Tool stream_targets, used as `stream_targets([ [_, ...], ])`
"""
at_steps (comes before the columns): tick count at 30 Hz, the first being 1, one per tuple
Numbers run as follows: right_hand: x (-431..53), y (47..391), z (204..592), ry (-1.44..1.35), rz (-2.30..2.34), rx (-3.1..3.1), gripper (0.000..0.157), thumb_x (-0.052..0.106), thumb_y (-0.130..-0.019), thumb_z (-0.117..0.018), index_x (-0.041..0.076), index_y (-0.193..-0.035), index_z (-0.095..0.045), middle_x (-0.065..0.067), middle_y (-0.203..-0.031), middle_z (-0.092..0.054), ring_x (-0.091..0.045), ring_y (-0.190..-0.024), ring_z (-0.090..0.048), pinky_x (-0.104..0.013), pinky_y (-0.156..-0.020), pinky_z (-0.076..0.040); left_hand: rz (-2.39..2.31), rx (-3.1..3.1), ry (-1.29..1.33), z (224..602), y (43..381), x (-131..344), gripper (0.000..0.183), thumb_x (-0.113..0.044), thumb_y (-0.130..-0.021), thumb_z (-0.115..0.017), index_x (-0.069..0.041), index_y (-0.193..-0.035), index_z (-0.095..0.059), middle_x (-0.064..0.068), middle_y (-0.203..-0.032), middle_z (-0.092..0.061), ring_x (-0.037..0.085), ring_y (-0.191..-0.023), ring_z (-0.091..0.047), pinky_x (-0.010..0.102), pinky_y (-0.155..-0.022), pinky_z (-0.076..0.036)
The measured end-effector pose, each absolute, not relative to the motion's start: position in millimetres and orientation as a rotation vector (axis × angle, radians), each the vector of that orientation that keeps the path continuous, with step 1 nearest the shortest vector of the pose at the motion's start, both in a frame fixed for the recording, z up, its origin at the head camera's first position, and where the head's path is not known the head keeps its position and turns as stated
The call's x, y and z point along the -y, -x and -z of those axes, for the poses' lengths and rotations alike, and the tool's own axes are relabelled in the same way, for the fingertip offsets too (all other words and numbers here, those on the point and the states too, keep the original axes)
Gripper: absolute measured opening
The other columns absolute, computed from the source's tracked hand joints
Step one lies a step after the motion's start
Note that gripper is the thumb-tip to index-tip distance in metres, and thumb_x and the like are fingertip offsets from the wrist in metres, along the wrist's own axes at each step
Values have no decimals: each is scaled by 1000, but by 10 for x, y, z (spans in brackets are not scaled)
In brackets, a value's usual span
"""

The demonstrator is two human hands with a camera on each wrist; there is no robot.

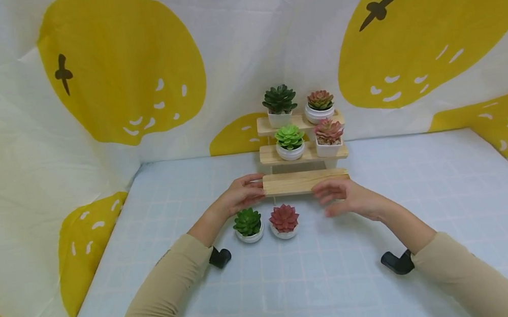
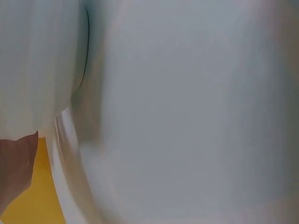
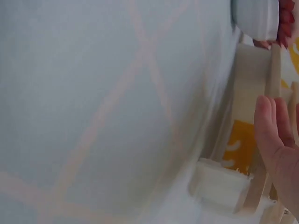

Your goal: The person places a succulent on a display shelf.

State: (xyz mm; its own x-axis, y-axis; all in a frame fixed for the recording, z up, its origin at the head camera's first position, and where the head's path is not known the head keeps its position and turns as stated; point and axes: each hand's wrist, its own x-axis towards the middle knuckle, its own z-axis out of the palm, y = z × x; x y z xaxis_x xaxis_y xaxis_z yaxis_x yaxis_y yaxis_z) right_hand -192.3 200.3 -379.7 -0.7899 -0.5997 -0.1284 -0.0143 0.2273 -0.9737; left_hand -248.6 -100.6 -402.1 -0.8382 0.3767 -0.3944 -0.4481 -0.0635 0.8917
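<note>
while the left grip (image 1: 239, 195) touches the low shelf's (image 1: 299, 182) left end, the right grip (image 1: 350, 197) is at its right.
both are loosely open, fingers curled round nothing; the shelf sits below four plants (image 1: 290, 138), behind a green plant (image 1: 248, 222) and a red plant (image 1: 284, 219) on the counter (image 1: 294, 287).

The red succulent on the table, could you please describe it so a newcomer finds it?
Find the three-tiered wooden stand. On the table in front of its lowest shelf, the red succulent sits in a white pot. Its red leaves set it apart from the green succulent on its left.
</note>
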Motion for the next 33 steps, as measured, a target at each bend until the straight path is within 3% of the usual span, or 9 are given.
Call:
stream_targets([
  [6, -1868, 1923, 3845, 610, 1580, -2023, 65, 5, -77, -73, -4, -133, -41, -30, -133, -41, -46, -116, -43, -32, -85, -51, -1949, -1676, 88, 4031, 2485, 1016, 57, 12, -87, -53, -4, -141, -40, 22, -136, -42, 27, -111, -50, 35, -94, -46],
  [20, -1466, 1900, 3879, 677, 1525, -1943, 72, 4, -75, -75, -5, -136, -38, -23, -136, -40, -35, -116, -46, -44, -94, -46, -1960, -1652, 84, 4028, 2487, 1006, 57, 12, -88, -52, -4, -141, -39, 23, -137, -42, 27, -111, -50, 36, -96, -44],
  [33, -1322, 1937, 3929, 692, 1446, -1971, 72, -1, -68, -79, -1, -132, -45, -19, -131, -46, -29, -112, -48, -39, -90, -49, -1961, -1632, 79, 4011, 2482, 1013, 57, 12, -89, -51, -4, -141, -38, 22, -138, -41, 24, -107, -52, 34, -95, -45],
])
